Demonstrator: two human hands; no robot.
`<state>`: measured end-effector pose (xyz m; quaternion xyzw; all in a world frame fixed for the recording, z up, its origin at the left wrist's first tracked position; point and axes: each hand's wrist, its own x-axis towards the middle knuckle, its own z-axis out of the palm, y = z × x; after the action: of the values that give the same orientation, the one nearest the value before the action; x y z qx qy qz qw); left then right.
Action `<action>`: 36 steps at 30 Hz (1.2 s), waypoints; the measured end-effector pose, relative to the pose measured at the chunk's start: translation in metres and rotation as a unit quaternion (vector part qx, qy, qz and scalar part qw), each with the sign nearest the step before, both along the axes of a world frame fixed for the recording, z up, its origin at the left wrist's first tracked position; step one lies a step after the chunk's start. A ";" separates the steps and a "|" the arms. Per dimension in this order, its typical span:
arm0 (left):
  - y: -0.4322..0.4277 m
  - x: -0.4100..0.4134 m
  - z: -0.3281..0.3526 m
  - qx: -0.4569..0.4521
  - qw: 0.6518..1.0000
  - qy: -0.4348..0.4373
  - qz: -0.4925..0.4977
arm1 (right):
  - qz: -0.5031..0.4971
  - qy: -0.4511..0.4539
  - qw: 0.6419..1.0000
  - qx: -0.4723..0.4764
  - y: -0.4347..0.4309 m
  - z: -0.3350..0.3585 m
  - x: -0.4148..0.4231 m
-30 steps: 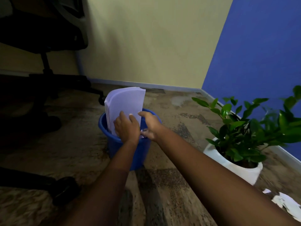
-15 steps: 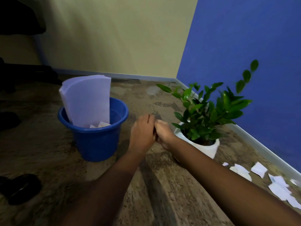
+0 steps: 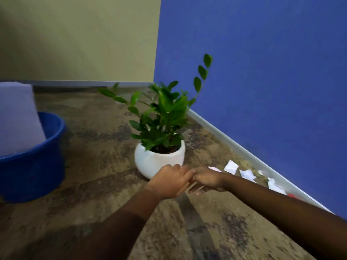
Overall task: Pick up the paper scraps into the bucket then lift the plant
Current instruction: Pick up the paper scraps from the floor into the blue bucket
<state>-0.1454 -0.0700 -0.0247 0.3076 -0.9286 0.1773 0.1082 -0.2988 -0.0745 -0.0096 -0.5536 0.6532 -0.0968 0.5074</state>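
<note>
A green leafy plant (image 3: 163, 117) stands upright in a round white pot (image 3: 159, 163) on the mottled floor near the room's corner. Several white paper scraps (image 3: 231, 166) lie on the floor right of the pot, along the blue wall's skirting. At the left edge stands the blue bucket (image 3: 33, 166) with a stack of white paper sheets (image 3: 16, 117) upright in it. My left hand (image 3: 169, 182) and my right hand (image 3: 206, 180) meet just in front of the pot, fingers touching each other. Neither hand holds anything that I can see.
A beige wall (image 3: 80, 38) and a blue wall (image 3: 262, 72) meet behind the plant. A white skirting board (image 3: 244, 151) runs along the blue wall. A small red object (image 3: 292, 195) lies past the scraps by the skirting.
My hands left the bucket and came together, then moved right to the front of the pot. The view swung right, so the bucket slid to the left edge.
</note>
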 end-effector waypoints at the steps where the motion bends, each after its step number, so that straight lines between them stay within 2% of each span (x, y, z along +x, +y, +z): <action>1: 0.002 -0.015 -0.004 0.015 1.000 0.000 0.005 | -0.007 0.010 1.000 0.003 0.003 -0.005 -0.014; 3: 0.003 -0.046 -0.015 0.099 0.994 0.021 0.049 | -0.026 0.026 0.999 0.001 0.007 -0.015 -0.041; 6: 0.008 -0.097 -0.031 0.245 0.955 0.065 0.153 | -0.061 0.053 0.997 -0.016 0.008 -0.028 -0.080; 9: 0.019 -0.143 -0.042 0.324 0.922 0.084 0.194 | -0.097 0.085 0.991 -0.040 0.006 -0.038 -0.118; 12: 0.025 -0.174 -0.047 0.321 0.925 0.008 0.203 | -0.135 0.135 0.979 -0.075 0.007 -0.053 -0.158; 17: 0.015 -0.187 -0.057 0.326 0.919 -0.012 0.222 | -0.118 0.256 0.956 -0.080 0.017 -0.079 -0.211; 25: 0.003 -0.186 -0.075 0.366 0.891 -0.029 0.266 | -0.182 0.315 0.930 -0.055 0.035 -0.106 -0.271; 31: -0.010 -0.218 -0.091 0.372 0.894 -0.037 0.247 | -0.261 0.346 0.897 -0.087 0.039 -0.116 -0.316; 36: -0.022 -0.240 -0.112 0.417 0.875 -0.014 0.245 | -0.293 0.353 0.884 -0.094 0.027 -0.124 -0.342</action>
<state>-0.3859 -0.0922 -0.1366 0.5394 -0.8126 -0.2014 -0.0905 -0.6409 -0.0476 -0.1340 -0.3796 0.9094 -0.1000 0.1374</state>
